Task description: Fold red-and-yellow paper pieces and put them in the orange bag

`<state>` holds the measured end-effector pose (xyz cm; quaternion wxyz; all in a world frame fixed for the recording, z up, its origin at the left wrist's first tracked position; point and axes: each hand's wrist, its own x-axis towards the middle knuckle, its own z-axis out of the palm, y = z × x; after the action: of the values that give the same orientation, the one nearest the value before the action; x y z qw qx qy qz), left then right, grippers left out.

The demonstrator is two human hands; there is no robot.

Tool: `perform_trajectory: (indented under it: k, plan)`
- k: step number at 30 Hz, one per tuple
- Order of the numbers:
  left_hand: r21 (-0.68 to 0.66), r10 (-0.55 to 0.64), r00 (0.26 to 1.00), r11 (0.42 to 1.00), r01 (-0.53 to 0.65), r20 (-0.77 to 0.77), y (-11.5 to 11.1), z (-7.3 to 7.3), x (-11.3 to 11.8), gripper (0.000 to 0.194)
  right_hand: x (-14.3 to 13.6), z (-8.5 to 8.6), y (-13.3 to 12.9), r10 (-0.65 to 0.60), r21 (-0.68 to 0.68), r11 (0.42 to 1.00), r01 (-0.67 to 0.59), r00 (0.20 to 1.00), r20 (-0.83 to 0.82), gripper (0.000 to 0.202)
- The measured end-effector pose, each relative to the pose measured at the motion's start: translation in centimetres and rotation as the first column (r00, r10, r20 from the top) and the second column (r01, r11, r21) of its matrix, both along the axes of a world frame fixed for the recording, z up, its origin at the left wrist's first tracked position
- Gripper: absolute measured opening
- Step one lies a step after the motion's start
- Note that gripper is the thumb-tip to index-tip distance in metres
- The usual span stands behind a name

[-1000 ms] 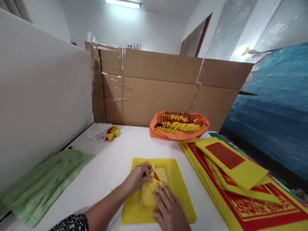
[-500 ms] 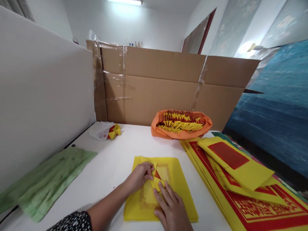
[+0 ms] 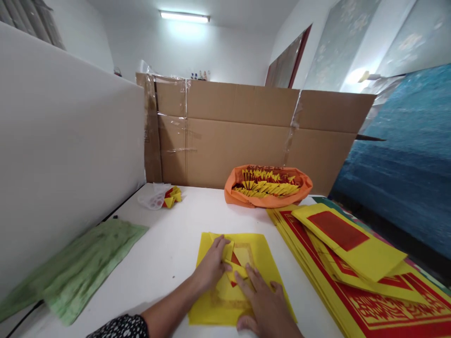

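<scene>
A partly folded yellow paper (image 3: 239, 269) with red patches lies on a stack of yellow sheets (image 3: 262, 244) in front of me. A yellow flap crosses its middle, and a small red tip shows below that flap. My left hand (image 3: 213, 264) holds the paper's left side, fingers along the upper edge and thumb by the flap. Spread out flat, my right hand (image 3: 265, 296) rests on the stack with its fingertips at the flap's right end. Part of the fold is hidden beneath my left fingers.
An orange bag (image 3: 239, 200) of folded yellow and red papers stands at the back. Right lies a pile of printed papers (image 3: 338, 230). A green cloth (image 3: 95, 256) is left, with a clear plastic bag (image 3: 154, 197) and folded paper piece (image 3: 173, 196) behind. Cardboard (image 3: 239, 141) borders the table.
The flap now crosses the paper more levelly, and a red tip has appeared beneath it. My left fingers have straightened along the paper's upper edge. The whole view has shifted slightly.
</scene>
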<state>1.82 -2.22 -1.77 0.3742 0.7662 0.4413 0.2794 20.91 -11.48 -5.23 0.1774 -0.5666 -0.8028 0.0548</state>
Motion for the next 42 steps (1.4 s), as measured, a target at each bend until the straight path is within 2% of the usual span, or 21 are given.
perform_trajectory:
  k: [3,6,8,10,13,15,17,20,24,27,30,33,35,37,39,42]
  plan:
    - [0.078,0.037,0.999,0.996,-0.038,0.018,0.0,-0.3,-0.2,0.067,-0.9,3.3,1.5,-0.089,-0.013,0.996,0.089,0.996,-0.026,0.066]
    - [0.107,0.067,0.994,0.991,-0.076,0.081,-0.3,-0.2,-0.7,0.065,-2.1,5.8,2.9,-0.079,-0.024,0.997,0.077,0.992,-0.096,0.038]
    - [0.107,0.127,0.982,0.984,-0.143,0.142,-0.4,0.1,-1.2,0.058,-2.7,6.0,3.4,-0.06,-0.038,0.998,0.054,0.978,-0.199,0.024]
    - [0.061,0.217,0.953,0.97,-0.234,0.21,-0.3,0.4,-1.6,0.049,-2.9,5.3,3.6,-0.047,-0.05,0.998,0.032,0.941,-0.335,0.02]
    - [-0.152,0.354,0.877,0.935,-0.321,0.325,0.0,0.7,-2.1,0.047,-2.7,4.0,3.9,-0.016,-0.074,0.997,-0.032,0.824,-0.566,0.023]
    - [-0.348,0.406,0.828,0.896,-0.276,0.387,0.1,0.8,-2.1,0.057,-2.5,3.6,4.2,-0.015,-0.108,0.991,-0.083,0.717,-0.696,0.024]
    - [-0.485,0.424,0.798,0.853,-0.193,0.427,-0.1,1.0,-1.8,0.067,-2.2,3.7,4.6,-0.027,-0.144,0.98,-0.137,0.624,-0.781,0.023]
    - [-0.579,0.417,0.749,0.814,-0.055,0.515,-0.7,1.4,-1.2,0.078,-2.1,3.9,5.1,0.011,-0.139,0.967,-0.214,0.578,-0.816,0.022]
    - [-0.684,0.458,0.625,0.71,0.17,0.632,-1.7,2.1,-0.3,0.085,-2.5,3.9,5.5,0.237,0.065,0.947,-0.314,0.546,-0.804,0.018]
    - [-0.709,0.477,0.585,0.655,0.262,0.656,-2.3,2.8,0.1,0.086,-2.8,3.9,5.4,0.373,0.186,0.906,-0.381,0.505,-0.778,0.02]
    - [-0.664,0.403,0.58,0.662,0.349,0.707,-2.6,3.3,0.5,0.094,-2.7,4.5,4.8,0.372,0.167,0.902,-0.399,0.519,-0.769,0.02]
    - [-0.585,0.322,0.577,0.729,0.354,0.75,-2.7,3.1,0.8,0.084,-2.7,5.3,4.1,0.336,0.11,0.91,-0.401,0.554,-0.762,0.012]
    - [-0.57,0.33,0.582,0.769,0.291,0.743,-2.5,2.6,1.0,0.076,-2.8,5.5,3.8,0.343,0.136,0.919,-0.369,0.583,-0.736,0.007]
    - [-0.594,0.387,0.596,0.781,0.195,0.704,-2.2,1.9,1.0,0.074,-3.1,5.4,3.8,0.313,0.168,0.945,-0.279,0.633,-0.709,0.006]
    - [-0.622,0.432,0.61,0.772,0.131,0.665,-2.0,1.3,1.0,0.072,-3.4,5.0,4.0,0.212,0.158,0.977,-0.142,0.673,-0.708,0.009]
    - [-0.625,0.425,0.61,0.766,0.151,0.669,-1.9,1.2,1.0,0.067,-3.4,4.4,4.4,0.011,0.068,0.996,0.062,0.652,-0.758,0.011]
